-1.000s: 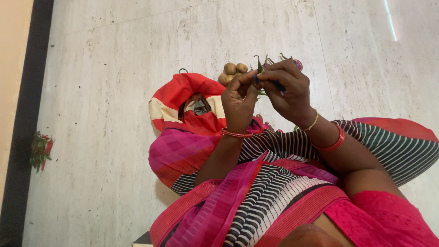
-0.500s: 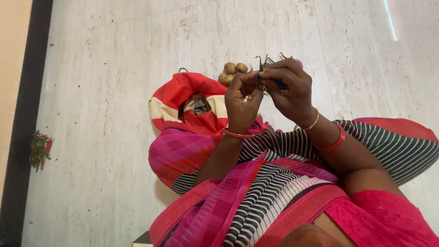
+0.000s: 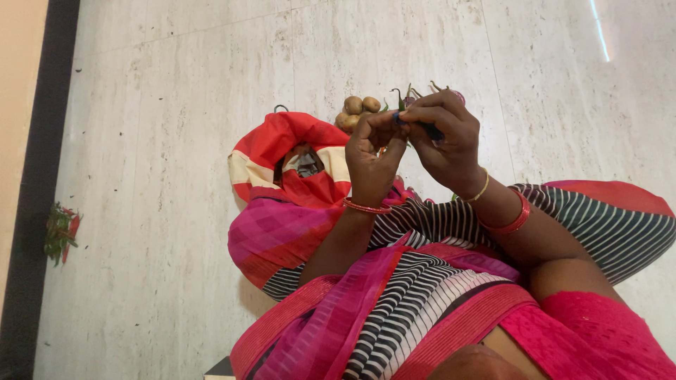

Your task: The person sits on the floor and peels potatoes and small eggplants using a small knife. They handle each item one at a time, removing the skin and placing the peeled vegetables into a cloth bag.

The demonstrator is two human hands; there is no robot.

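Just beyond our raised hands, a red and cream cloth bag [image 3: 292, 151] lies on the pale stone floor [image 3: 176, 141], beside four brown round potatoes [image 3: 355, 109] and small purple aubergines [image 3: 451, 95] that our fingers partly block. Our left hand [image 3: 372, 162] and right hand [image 3: 445, 141] pinch one small dark blue object [image 3: 415, 125], mostly hidden. One bunch of red and green chillies [image 3: 60, 232] lies far left.

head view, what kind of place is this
Probably a home, with the person sitting on the floor and handling vegetables. The pale stone floor bears a heap of small brown potatoes and purple brinjals, beside a red and cream cloth bag. Both hands pinch a small dark thing.
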